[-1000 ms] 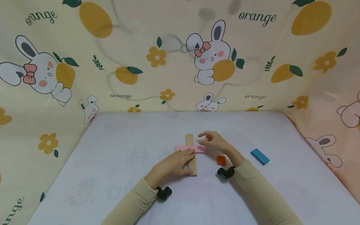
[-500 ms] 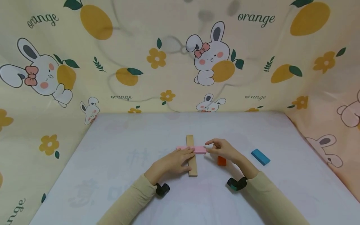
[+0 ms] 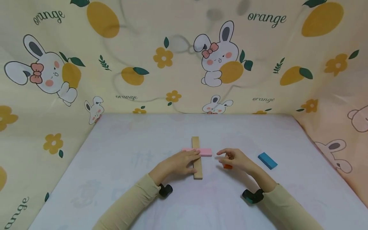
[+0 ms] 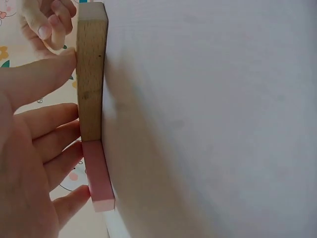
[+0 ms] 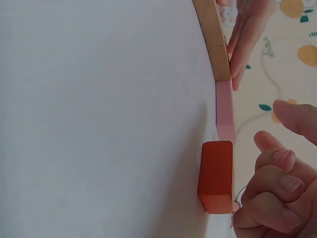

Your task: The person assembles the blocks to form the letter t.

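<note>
Light wooden pieces (image 3: 197, 171) and pink pieces (image 3: 205, 152) lie on the table in a cross shape. My left hand (image 3: 179, 163) rests on the cross with its fingers nearly straight, its fingertips over the pink bar and its thumb at the near wooden arm. In the left wrist view, these fingertips touch the top of the wooden block (image 4: 91, 79) and the pink block (image 4: 99, 173). My right hand (image 3: 237, 159) hovers right of the cross and holds nothing. Its index finger reaches out while the others curl loosely. Partly hidden beneath it is an orange block (image 3: 228, 166).
A blue block (image 3: 267, 160) lies apart to the right on the white tabletop (image 3: 115, 137). Behind the table hangs a cloth (image 3: 178, 73) printed with rabbits and oranges. A small black camera (image 3: 253, 196) is worn on the right wrist, another black camera (image 3: 165, 190) on the left.
My right hand has come from beyond the pink bar, past its right end, and then away to the right over the orange block. My left hand has stayed on the cross.
</note>
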Tool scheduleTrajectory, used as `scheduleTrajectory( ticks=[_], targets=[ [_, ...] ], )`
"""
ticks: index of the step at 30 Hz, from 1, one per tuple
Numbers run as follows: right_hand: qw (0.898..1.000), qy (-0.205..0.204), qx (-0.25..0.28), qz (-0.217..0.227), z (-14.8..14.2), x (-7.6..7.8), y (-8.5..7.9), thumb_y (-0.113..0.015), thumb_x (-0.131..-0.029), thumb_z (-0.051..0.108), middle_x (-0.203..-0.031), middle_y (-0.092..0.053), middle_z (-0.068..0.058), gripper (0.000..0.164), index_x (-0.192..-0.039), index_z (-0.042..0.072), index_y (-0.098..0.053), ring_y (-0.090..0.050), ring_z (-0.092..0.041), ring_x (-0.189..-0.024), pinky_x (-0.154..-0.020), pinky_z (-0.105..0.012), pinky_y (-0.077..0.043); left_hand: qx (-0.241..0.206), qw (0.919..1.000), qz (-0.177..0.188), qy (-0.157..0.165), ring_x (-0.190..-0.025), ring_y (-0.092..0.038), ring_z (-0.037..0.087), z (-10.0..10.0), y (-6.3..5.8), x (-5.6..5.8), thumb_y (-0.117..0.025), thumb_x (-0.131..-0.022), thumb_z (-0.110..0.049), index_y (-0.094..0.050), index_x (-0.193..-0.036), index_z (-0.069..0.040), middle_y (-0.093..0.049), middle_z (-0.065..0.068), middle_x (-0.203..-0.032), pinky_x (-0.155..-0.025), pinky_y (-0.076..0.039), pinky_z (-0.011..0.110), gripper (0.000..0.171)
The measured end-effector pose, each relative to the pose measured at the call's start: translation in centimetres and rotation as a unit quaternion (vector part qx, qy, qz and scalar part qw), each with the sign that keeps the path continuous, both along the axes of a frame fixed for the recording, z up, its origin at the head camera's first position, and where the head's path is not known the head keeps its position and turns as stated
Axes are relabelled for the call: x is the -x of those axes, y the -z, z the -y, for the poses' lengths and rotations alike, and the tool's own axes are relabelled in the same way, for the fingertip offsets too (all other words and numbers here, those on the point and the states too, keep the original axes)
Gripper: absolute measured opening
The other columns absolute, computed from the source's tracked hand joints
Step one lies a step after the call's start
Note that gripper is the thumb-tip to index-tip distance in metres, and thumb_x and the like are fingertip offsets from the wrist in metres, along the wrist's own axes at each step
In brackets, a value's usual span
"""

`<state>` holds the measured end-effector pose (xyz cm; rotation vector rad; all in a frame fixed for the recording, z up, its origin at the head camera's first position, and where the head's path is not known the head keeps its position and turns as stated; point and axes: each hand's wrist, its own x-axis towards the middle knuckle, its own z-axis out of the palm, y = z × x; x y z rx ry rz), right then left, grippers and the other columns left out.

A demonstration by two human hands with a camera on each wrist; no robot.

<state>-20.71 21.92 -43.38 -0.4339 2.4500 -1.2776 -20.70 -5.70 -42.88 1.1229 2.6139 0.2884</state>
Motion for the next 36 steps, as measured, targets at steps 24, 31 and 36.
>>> scheduleTrajectory(
  ticks=[24, 31, 36],
  targets=[
    [0.996, 0.08, -0.001, 0.035, -3.8, -2.5, -0.3, -0.068, -0.088, 0.019, -0.07, -0.045, 0.002, 0.047, -0.129, -0.001, -0.056, -0.042, -0.006, -0.063, -0.053, -0.021, -0.034, -0.018, 0.9998, 0.011, -0.002, -0.15, -0.028, 0.021, 0.0, 0.0, 0.1, -0.059, -0.095, -0.035, -0.041, -0.147, -0.008, -0.032, 0.007, -0.159, -0.122, -0.026, 0.046, 0.061],
    [0.997, 0.054, 0.032, 0.047, -4.2, -2.4, 0.7, -0.068, -0.088, 0.014, -0.069, -0.046, 0.003, 0.05, -0.131, -0.006, -0.052, -0.045, -0.007, -0.065, -0.059, -0.021, -0.039, -0.025, 0.9995, 0.018, 0.0, -0.15, -0.028, 0.023, 0.1, -0.2, 0.1, -0.06, -0.095, -0.033, -0.041, -0.146, -0.006, -0.032, 0.008, -0.159, -0.122, -0.026, 0.047, 0.061],
    [0.996, 0.055, 0.037, 0.054, -4.3, -2.4, 1.2, -0.068, -0.087, 0.014, -0.067, -0.045, 0.003, 0.052, -0.132, -0.008, -0.051, -0.044, -0.006, -0.063, -0.056, -0.021, -0.037, -0.022, 0.9995, 0.021, -0.001, -0.15, -0.027, 0.023, 0.0, -0.2, 0.1, -0.059, -0.095, -0.034, -0.04, -0.147, -0.007, -0.032, 0.008, -0.159, -0.122, -0.025, 0.047, 0.061]
  ],
)
